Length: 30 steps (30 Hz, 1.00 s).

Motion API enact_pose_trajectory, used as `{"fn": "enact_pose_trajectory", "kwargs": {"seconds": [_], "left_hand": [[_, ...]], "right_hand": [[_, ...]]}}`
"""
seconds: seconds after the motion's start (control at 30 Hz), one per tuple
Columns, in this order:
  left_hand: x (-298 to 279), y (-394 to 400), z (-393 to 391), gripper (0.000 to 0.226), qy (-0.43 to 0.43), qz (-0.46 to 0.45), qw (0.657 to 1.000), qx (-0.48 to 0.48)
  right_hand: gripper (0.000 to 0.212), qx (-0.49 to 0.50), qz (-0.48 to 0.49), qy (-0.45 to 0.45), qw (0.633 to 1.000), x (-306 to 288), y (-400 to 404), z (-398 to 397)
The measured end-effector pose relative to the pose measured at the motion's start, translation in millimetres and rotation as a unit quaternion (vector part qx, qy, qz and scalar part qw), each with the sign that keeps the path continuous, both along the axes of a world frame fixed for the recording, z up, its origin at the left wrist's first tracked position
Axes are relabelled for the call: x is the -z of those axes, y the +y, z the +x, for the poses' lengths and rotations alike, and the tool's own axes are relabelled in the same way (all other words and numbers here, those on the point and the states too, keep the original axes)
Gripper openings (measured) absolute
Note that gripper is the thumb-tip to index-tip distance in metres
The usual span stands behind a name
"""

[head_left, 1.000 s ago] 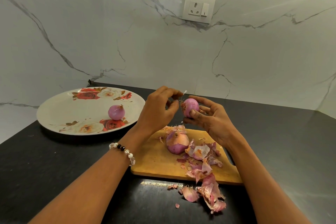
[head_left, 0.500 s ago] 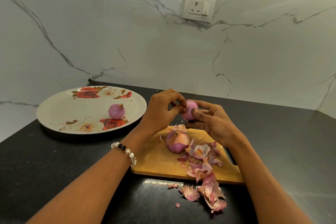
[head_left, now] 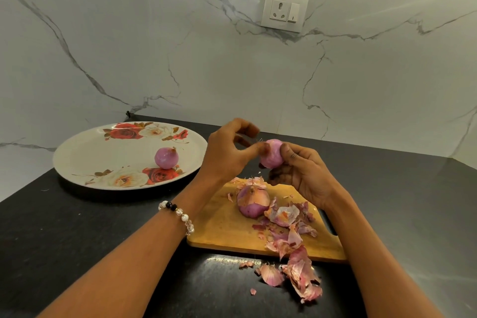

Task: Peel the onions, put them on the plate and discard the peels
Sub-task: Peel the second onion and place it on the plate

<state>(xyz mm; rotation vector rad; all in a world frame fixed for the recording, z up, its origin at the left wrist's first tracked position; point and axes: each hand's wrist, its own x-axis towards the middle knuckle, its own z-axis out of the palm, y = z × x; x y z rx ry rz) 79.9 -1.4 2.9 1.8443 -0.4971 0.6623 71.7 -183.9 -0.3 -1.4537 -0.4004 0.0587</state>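
Note:
My right hand (head_left: 302, 173) grips a small peeled purple onion (head_left: 271, 153) above the far edge of the wooden cutting board (head_left: 222, 227). My left hand (head_left: 227, 152) pinches at the onion's top end with thumb and fingertips. A half-peeled onion (head_left: 252, 201) sits on the board, brown skin still on its top. One peeled onion (head_left: 166, 158) lies on the flowered white plate (head_left: 103, 157) at the left. Loose peels (head_left: 291, 232) cover the board's right side and spill onto the counter (head_left: 299, 279) in front of it.
The black counter (head_left: 77, 240) runs to a white marble wall with a socket (head_left: 284, 10). The counter's left edge cuts diagonally past the plate. A beaded bracelet (head_left: 178, 214) is on my left wrist.
Both hands have stayed above the board, working the onion's tip. The left fingers pulled away, closed onto it, and now pinch at it again. The onion has turned slightly in the right hand.

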Motion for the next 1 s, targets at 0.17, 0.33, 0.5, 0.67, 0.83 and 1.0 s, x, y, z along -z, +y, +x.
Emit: {"fn": "enact_pose_trajectory", "kwargs": {"seconds": [0.17, 0.33, 0.5, 0.67, 0.83, 1.0], "left_hand": [[5.6, -5.3, 1.5, 0.046, -0.073, 0.115, 0.990, 0.037], [6.4, -2.2, 0.4, 0.040, -0.061, 0.100, 0.991, 0.058], [6.0, -0.7, 0.8, 0.034, -0.040, 0.095, 0.992, 0.067], [5.9, 3.5, 4.4, 0.029, -0.017, 0.086, 0.994, 0.059], [6.4, 1.5, 2.6, 0.027, -0.006, 0.071, 0.995, 0.071], [5.7, 2.3, 3.6, 0.028, -0.002, 0.080, 0.995, 0.066]], "right_hand": [[0.040, 0.018, -0.055, -0.012, 0.998, 1.8, -0.6, -0.4], [0.038, 0.022, -0.089, -0.019, 0.996, 2.7, 1.7, -0.8], [0.039, 0.023, -0.098, -0.017, 0.995, 3.9, 0.7, -0.1], [0.042, 0.019, -0.098, -0.015, 0.995, 4.4, 1.2, 0.7], [0.042, 0.024, -0.096, -0.018, 0.995, 4.3, 0.1, 1.0], [0.041, 0.021, -0.098, -0.017, 0.995, 4.4, 0.9, 0.3]]}}
